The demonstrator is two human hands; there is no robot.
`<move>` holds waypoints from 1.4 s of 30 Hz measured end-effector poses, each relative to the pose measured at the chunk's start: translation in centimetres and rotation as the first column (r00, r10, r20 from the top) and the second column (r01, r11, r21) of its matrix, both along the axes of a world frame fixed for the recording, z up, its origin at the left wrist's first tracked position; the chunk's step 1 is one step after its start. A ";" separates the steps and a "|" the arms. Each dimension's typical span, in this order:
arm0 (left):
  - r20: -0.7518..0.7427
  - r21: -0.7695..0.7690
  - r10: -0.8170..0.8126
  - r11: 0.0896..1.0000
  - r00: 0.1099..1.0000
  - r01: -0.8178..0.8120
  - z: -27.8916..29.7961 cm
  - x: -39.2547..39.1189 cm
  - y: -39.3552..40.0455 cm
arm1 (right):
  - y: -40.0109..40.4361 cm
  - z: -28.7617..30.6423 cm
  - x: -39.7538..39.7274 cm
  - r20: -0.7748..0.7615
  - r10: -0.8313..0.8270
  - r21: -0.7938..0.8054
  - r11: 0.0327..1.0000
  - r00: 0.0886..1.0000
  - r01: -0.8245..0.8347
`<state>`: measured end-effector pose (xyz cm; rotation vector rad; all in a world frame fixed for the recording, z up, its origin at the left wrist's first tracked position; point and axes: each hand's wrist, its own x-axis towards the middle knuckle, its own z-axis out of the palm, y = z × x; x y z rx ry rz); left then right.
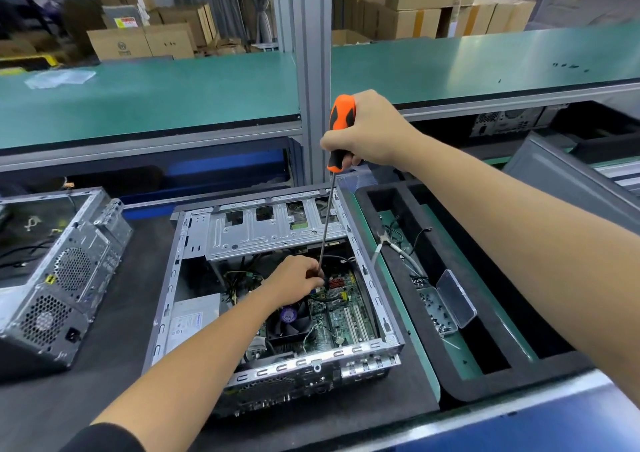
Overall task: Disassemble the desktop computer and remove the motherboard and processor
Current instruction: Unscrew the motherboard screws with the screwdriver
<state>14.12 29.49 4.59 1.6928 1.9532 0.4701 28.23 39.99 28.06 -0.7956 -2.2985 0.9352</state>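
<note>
An open desktop case point(367, 261) lies flat on the dark bench in the middle of the view. Inside it sits the green motherboard point(349, 320) with a black CPU cooler fan point(289, 320) at its left. My right hand point(372, 129) grips the orange-and-black handle of a long screwdriver point(341, 122) above the case. Its shaft point(327, 230) runs down into the case. My left hand point(296, 280) pinches the lower end of the shaft just above the board. The screwdriver tip is hidden by my fingers.
A second computer case point(62, 278) lies at the left. Right of the open case is a black foam tray point(426, 354) holding loose cables and a clear plastic box of screws point(446, 304). A green shelf point(173, 98) and an aluminium post point(313, 70) stand behind.
</note>
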 end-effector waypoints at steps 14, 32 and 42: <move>-0.073 -0.116 -0.103 0.989 0.992 0.094 -2.5 3.8 3.5 | 0.0 -4.4 1.4 0.172 0.028 0.187 0.980 0.985 -0.060; -0.105 -0.179 0.017 0.983 0.994 -0.036 -4.8 5.7 5.7 | 0.3 -5.5 2.1 0.187 0.000 0.145 0.989 0.982 -0.028; -0.220 -0.091 0.034 0.994 0.975 -0.055 -5.2 6.2 5.5 | -0.2 -5.3 2.6 0.212 -0.016 0.192 0.981 0.977 -0.026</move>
